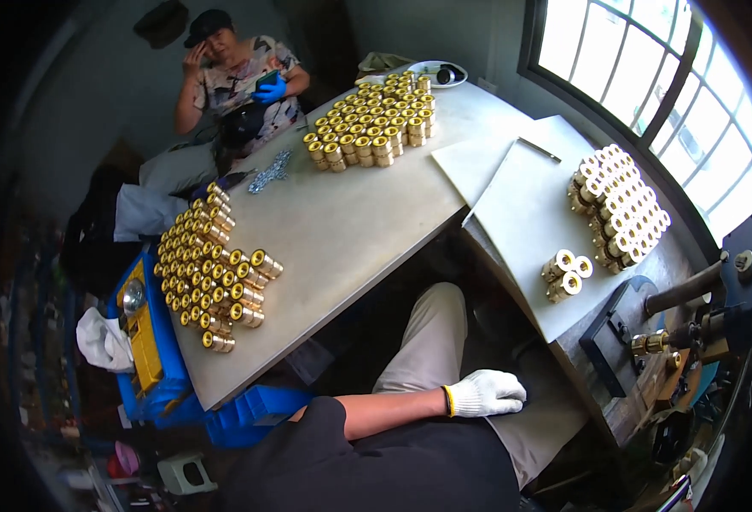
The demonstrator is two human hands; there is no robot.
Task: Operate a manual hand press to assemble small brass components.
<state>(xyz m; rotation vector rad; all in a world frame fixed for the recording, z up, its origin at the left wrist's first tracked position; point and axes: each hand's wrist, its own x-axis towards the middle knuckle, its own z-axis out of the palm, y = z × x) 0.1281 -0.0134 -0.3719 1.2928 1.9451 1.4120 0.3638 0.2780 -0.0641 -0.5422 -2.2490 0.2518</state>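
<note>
My left hand [485,394], in a white knitted glove with a yellow cuff edge, rests on my lap over the light trousers [431,337]. Its fingers lie loosely extended, and I see nothing held in them. My right hand is out of the picture. Ahead, a group of brass fittings [376,124] stands on the metal-topped table [333,230], with another group of brass fittings [209,264] at its left end. On the side bench to the right, more brass fittings [619,205] are stacked, and three brass fittings [566,275] stand apart nearer me.
A bench press [708,299] with a brass fitting [649,343] at its head stands right. Blue bins [252,414] sit by the table's left edge. Small silvery parts [270,172] lie near a seated person [243,81], whose blue-gloved hand holds a phone. A barred window [649,77] is far right.
</note>
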